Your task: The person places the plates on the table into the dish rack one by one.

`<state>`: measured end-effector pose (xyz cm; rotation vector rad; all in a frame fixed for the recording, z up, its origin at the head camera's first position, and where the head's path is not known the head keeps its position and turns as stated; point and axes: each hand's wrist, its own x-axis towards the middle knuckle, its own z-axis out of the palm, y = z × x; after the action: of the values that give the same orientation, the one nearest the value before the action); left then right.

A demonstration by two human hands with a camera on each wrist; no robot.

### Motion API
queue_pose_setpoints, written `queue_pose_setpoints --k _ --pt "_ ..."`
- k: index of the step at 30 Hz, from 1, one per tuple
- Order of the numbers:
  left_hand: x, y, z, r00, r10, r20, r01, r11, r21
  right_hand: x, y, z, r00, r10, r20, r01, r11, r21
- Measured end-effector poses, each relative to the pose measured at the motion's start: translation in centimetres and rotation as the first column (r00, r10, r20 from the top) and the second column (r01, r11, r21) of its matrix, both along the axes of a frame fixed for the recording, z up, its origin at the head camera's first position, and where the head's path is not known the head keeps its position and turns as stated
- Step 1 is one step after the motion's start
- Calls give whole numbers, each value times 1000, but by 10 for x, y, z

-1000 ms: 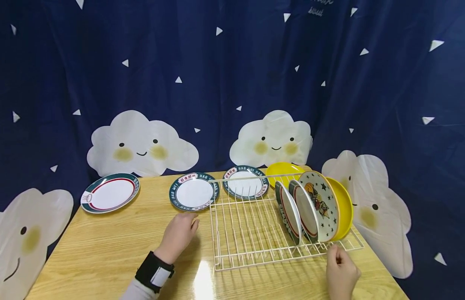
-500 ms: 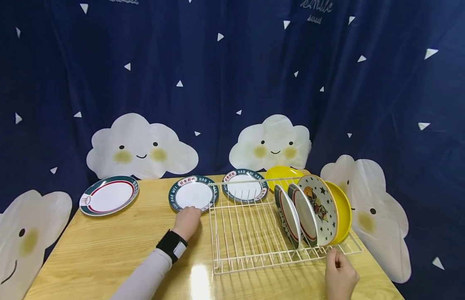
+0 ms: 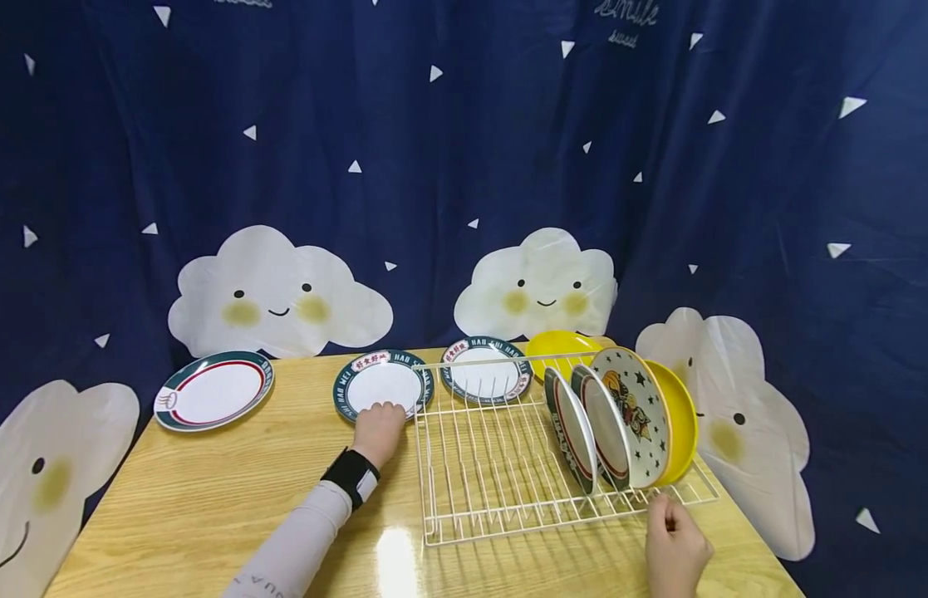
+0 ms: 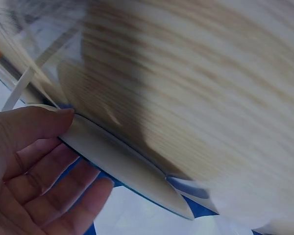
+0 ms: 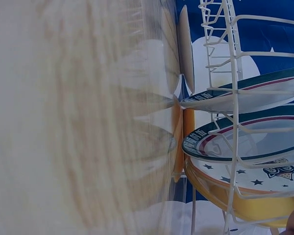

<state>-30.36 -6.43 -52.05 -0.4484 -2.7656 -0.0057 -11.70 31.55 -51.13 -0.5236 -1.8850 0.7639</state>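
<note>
My left hand [image 3: 379,433] is at the near rim of a white plate with a green lettered border [image 3: 384,384], which lies on the table. In the left wrist view the thumb is on the underside of this plate [image 4: 117,152], fingers over the other face, gripping the rim. My right hand [image 3: 676,544] is curled at the front wire of a white dish rack [image 3: 501,519], fingertips pinching it. The rack holds two green-rimmed plates [image 3: 572,432], a star-patterned plate [image 3: 643,415] and a yellow plate [image 3: 680,423] on edge. Only a fingertip shows in the right wrist view.
A second small lettered plate [image 3: 484,374] and a yellow plate [image 3: 557,345] lie behind the rack. An oval plate [image 3: 215,390] lies at the table's far left. A dark blue curtain [image 3: 411,166] with clouds hangs behind the wooden table [image 3: 187,498].
The left hand has reached forward and a little right, from in front of the middle plate onto its near rim. The right hand stays at the rack's front edge.
</note>
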Motion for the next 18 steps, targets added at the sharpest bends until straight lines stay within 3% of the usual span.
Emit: queue_pose_setpoints --k 3,7,11,18 --pt "0 -5 3 1000 -16 -12 16 1000 13 0 -1 2 1000 -2 9 2 1000 -5" --pt "-1 -12 15 995 -24 -93 31 997 68 1 0 2 1000 -6 7 6 1000 1" --pt "-9 -21 31 987 -16 -163 33 994 101 1 2 1 1000 -6 0 6 1000 16" --pt "-24 -43 48 979 11 -204 12 994 112 0 3 -3 999 -3 37 3 1000 0"
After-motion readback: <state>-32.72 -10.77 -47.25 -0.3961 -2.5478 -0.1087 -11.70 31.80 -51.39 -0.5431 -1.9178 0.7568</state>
